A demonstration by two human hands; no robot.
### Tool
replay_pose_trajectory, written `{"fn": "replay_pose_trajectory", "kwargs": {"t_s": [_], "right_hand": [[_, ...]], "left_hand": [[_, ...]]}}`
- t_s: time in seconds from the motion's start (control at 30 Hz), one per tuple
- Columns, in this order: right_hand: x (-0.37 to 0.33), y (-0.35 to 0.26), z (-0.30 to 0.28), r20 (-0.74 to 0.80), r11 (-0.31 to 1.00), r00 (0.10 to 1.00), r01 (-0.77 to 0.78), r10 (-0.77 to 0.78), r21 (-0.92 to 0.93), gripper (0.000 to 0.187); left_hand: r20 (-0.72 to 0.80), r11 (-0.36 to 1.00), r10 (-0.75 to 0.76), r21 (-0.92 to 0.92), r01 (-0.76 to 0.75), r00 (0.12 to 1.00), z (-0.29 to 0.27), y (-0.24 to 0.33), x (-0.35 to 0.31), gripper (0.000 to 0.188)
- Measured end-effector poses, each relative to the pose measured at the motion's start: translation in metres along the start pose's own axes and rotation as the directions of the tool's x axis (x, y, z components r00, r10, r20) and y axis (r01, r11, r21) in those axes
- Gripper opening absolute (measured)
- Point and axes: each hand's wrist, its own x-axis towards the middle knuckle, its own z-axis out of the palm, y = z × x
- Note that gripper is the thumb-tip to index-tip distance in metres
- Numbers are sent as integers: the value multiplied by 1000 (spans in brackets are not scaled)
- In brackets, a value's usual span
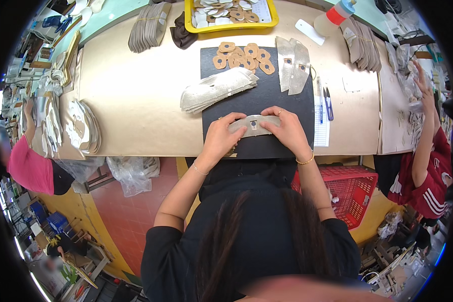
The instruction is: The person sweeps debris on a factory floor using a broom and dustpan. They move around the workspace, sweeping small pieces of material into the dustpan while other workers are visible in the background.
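Observation:
My left hand [222,137] and my right hand [286,130] press together on a curved grey-silver material piece [254,125] with a small dark cut-out in its middle. It lies on a black mat [267,90] at the near edge of the tan worktable [141,95]. A fanned stack of the same grey pieces [215,88] lies on the mat just beyond my left hand. Two more grey pieces [293,64] sit at the mat's far right. Several small tan oval patches [244,56] are spread at the mat's far edge.
A yellow tray [230,14] of small parts stands at the back. Snips [327,103] and a pen lie on paper right of the mat. A red basket [356,189] sits under the table. Other people work at the left [30,168] and right [430,166]. More stacks [84,128] lie left.

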Motion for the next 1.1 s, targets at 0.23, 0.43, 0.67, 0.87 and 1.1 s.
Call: {"fn": "replay_pose_trajectory", "kwargs": {"t_s": [0.23, 0.43, 0.67, 0.87, 1.1], "right_hand": [[1, -1, -1, -14, 1000, 1000, 1, -1, 30, 24], [1, 0, 0, -5, 1000, 1000, -1, 1, 20, 25], [1, 2, 0, -8, 1000, 1000, 12, -11, 14, 25], [2, 2, 0, -9, 1000, 1000, 6, -6, 8, 25], [2, 3, 2, -8, 1000, 1000, 7, -7, 4, 25]], "left_hand": [[8, 1000, -5, 5, 5, 1000, 1, -2, 3, 26], [28, 1000, -17, -5, 17, 999, 1, -5, 4, 27], [12, 1000, -31, 0, 31, 999, 1, -1, 3, 26], [15, 1000, -14, 13, 14, 1000, -1, 1, 2, 25], [17, 1000, -18, 3, 18, 1000, 0, -1, 3, 25]]}}
